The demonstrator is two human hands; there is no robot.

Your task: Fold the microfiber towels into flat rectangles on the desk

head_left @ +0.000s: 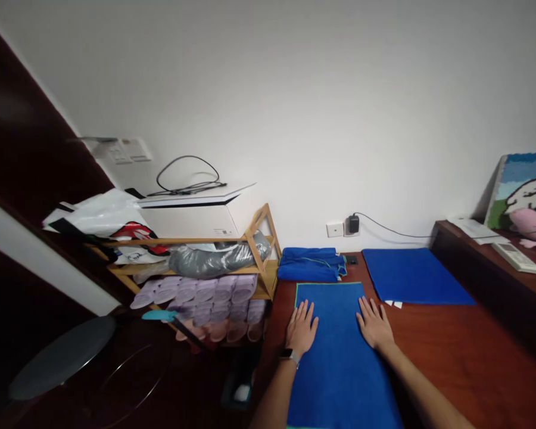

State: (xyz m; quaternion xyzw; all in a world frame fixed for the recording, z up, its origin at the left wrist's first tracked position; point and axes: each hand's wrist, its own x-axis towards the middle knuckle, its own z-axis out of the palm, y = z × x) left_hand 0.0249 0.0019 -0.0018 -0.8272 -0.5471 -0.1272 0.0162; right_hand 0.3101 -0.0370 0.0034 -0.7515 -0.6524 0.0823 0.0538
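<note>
A blue cloth (337,357) with a green edge lies spread lengthwise on the brown table. My left hand (302,329) rests flat on its left edge, fingers spread; a watch is on that wrist. Across from it, my right hand (374,323) lies on the right edge with its fingers apart. Neither hand holds anything. Beyond the far edge sits a folded stack of blue cloths (310,265) against the wall. Another blue cloth (415,275) lies flat to the right, with small white tags at its near edge.
A wooden rack (268,238) on the left bears a white box (192,219), a plastic bag and rows of slippers (205,292). A black plug (353,224) sits in the wall socket. At right, a raised ledge holds a calculator-like device (516,257) and a pink toy. A round stool (65,357) stands left.
</note>
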